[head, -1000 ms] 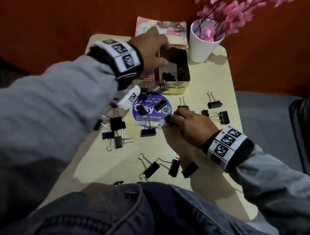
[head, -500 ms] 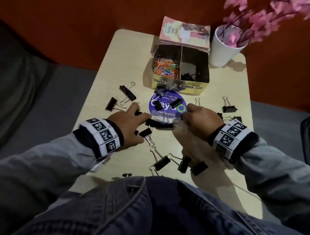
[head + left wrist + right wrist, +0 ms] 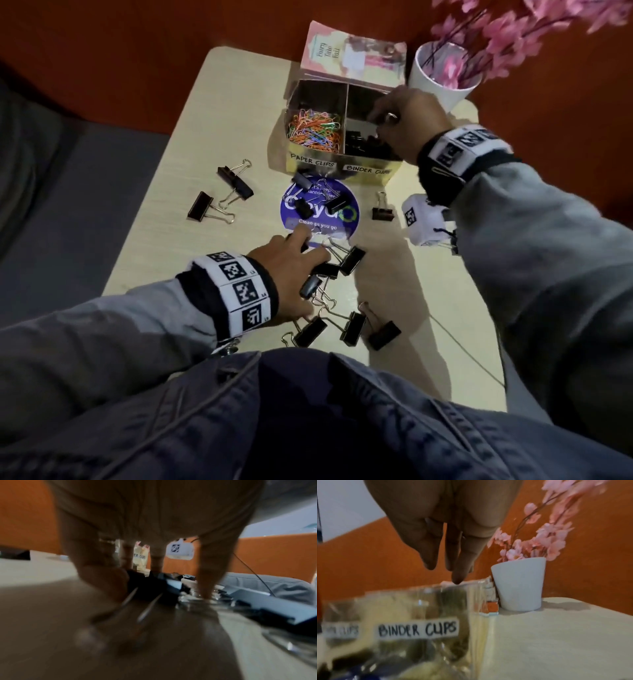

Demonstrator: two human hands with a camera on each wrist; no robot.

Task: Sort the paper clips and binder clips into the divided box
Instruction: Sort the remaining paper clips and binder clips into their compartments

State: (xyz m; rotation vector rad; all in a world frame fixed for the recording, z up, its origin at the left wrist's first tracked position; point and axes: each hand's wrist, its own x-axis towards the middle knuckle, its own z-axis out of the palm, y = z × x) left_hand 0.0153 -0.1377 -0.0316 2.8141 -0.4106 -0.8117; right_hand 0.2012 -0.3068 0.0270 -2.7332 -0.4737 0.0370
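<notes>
The divided box (image 3: pixel 342 162) stands at the back of the table, with coloured paper clips (image 3: pixel 313 128) in its left part and black binder clips (image 3: pixel 363 142) in its right part, labelled BINDER CLIPS (image 3: pixel 419 628). My right hand (image 3: pixel 378 120) hangs over that right part, its fingers (image 3: pixel 460 566) straight down and holding nothing. My left hand (image 3: pixel 301 260) is low on the table's middle. There its thumb (image 3: pixel 106 580) and fingers close round a black binder clip (image 3: pixel 149 588). Several loose binder clips lie around, such as one on the left (image 3: pixel 236 178) and one near me (image 3: pixel 310 330).
A white pot of pink flowers (image 3: pixel 438 78) stands right of the box, with a booklet (image 3: pixel 352 54) leaning behind the box. A round purple sticker (image 3: pixel 318 222) carries some binder clips. My lap covers the table's near edge.
My left hand came back from the box to the clips in the table's middle. My right hand then left those clips and rose to the box's binder clip part, where its fingers hang straight.
</notes>
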